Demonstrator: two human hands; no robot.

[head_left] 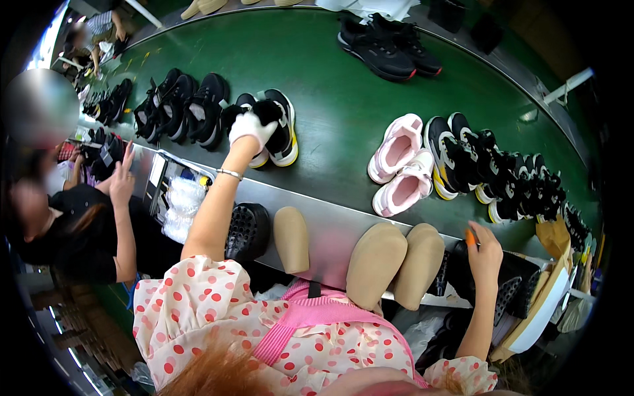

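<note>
Presently a black sneaker with a yellow sole (281, 129) is gripped at its tongue by the gloved left hand (251, 127), on the green conveyor belt (330, 92), just right of a row of black shoes (175, 105). Nearer and to the right, the bare right hand (483, 254) is closed lightly on the edge of a black perforated tray (512, 287). Beige shoe lasts (376, 264) are set along the near bench edge, left of that tray. A pink pair of sneakers (401, 165) is seen further right on the belt.
</note>
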